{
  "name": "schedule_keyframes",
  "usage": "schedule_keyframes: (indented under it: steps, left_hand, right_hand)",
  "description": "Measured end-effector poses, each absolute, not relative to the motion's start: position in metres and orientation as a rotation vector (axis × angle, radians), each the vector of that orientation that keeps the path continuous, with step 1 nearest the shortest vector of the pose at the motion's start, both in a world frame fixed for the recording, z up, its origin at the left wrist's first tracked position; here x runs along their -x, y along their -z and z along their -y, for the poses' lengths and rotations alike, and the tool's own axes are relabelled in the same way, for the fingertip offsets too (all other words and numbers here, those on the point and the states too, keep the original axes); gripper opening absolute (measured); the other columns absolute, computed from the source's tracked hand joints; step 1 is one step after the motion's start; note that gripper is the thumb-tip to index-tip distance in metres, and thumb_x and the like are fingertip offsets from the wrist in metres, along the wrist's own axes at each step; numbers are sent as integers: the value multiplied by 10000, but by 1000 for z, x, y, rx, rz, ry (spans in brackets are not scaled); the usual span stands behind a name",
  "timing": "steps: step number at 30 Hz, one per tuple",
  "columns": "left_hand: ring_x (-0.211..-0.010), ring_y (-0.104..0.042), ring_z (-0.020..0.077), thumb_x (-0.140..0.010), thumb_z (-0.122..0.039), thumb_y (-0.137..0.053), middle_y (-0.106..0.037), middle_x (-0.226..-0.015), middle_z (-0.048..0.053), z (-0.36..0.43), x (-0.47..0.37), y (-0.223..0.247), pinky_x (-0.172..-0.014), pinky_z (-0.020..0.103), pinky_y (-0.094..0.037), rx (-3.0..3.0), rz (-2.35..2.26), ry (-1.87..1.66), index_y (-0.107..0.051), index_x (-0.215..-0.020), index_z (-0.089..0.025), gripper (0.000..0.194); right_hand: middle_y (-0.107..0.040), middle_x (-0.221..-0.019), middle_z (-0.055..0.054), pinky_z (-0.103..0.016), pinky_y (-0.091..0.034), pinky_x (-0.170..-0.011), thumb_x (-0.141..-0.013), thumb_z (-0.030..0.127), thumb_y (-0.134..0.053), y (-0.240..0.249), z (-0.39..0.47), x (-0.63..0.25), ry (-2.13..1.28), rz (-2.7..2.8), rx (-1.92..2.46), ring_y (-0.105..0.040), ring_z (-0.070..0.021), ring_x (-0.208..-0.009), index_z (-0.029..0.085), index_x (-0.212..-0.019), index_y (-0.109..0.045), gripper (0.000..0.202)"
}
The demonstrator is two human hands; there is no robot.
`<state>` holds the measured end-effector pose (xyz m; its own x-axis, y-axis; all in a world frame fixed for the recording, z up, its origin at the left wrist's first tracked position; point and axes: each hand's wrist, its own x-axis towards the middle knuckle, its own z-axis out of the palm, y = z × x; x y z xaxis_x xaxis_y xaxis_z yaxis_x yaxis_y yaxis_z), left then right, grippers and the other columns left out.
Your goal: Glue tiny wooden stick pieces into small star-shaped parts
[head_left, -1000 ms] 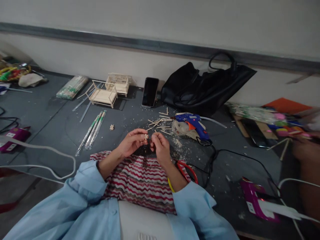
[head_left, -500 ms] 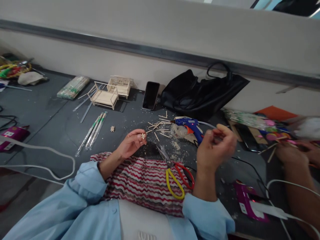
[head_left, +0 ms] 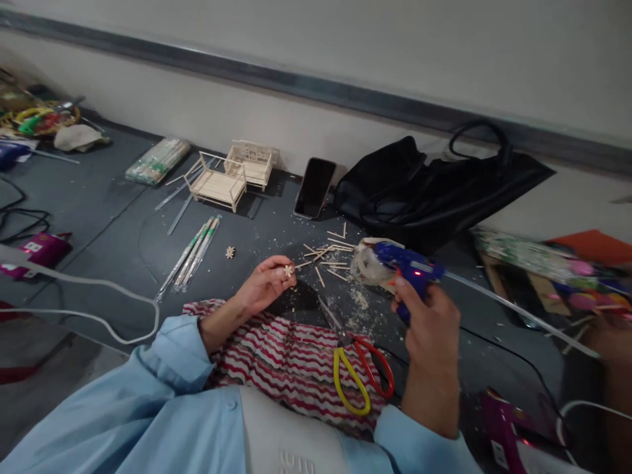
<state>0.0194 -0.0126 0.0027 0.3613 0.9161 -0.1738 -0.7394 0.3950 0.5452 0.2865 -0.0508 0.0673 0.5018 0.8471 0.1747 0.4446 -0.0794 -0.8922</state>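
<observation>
Between the thumb and fingers of my left hand (head_left: 266, 284) is a small wooden flower (head_left: 289, 270), held above the table. My right hand (head_left: 429, 316) is closed round the handle of a blue glue gun (head_left: 412, 266), whose small red light glows and from whose back a long clear glue stick (head_left: 518, 313) sticks out. The nozzle is hidden behind a lump of clear plastic or glue (head_left: 368, 263). A second wooden flower (head_left: 230, 252) lies on the table left of my left hand. Scissors (head_left: 353, 368) with yellow and red handles rest on the striped cloth (head_left: 276, 362) before me.
Loose thin sticks (head_left: 320, 253) and shavings lie mid-table. Two miniature stick-built pieces of furniture (head_left: 220, 184), a phone (head_left: 316, 187) and a black bag (head_left: 419, 191) stand along the wall. Wrapped sticks (head_left: 192, 257) lie left. A co-worker's arm (head_left: 615, 368) is at the right edge.
My right hand has gone from raised and empty to gripping the glue gun, which has lifted and turned. My left hand still pinches the flower. The view has shifted slightly.
</observation>
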Motion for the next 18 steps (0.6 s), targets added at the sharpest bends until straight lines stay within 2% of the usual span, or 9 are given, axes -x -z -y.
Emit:
schedule_keyframes:
  steps: [3,7,10,14,18]
  left_hand:
    - [-689,-615,108,-580,-251,-881,-695,-795,6,12,-19,-1,-758,289,-497,-403,-491,-1104,-715,-855,-186,327]
    - [-692,-630,113,-577,-254,-886,-700,-794,8,11,-18,0,-759,291,-510,-391,-494,-1094,-713,-829,-180,315]
    - [-693,-629,103,-586,-254,-885,-699,-815,4,10,-17,0,-761,281,-512,-383,-479,-1088,-711,-810,-180,293]
    - [-699,-629,103,-604,-258,-877,-696,-806,5,10,-18,0,-771,282,-514,-397,-481,-1083,-711,-795,-177,265]
    - [-703,-633,113,-609,-280,-877,-695,-806,6,10,-19,0,-778,297,-516,-415,-506,-1078,-702,-833,-183,301]
  right_hand:
    - [-664,-853,-38,-302,-490,-525,-721,460,-751,-75,56,-275,-908,954,1447,-605,-178,-687,215,-954,-675,346]
    - [-705,-1053,-83,-346,-536,-590,-742,495,-721,-68,58,-257,-1052,1057,1315,-670,-231,-814,256,-1021,-670,371]
    - [-750,-1020,-95,-415,-580,-734,-753,498,-725,-55,61,-249,-1128,1057,1325,-715,-271,-860,244,-999,-689,356]
    - [-775,-1012,-91,-463,-568,-866,-757,496,-740,-49,68,-244,-1053,1244,1442,-722,-309,-961,234,-1003,-723,360]
    - [-780,-967,-79,-454,-567,-869,-806,546,-655,-56,70,-241,-721,1523,1574,-717,-315,-959,248,-956,-742,344]
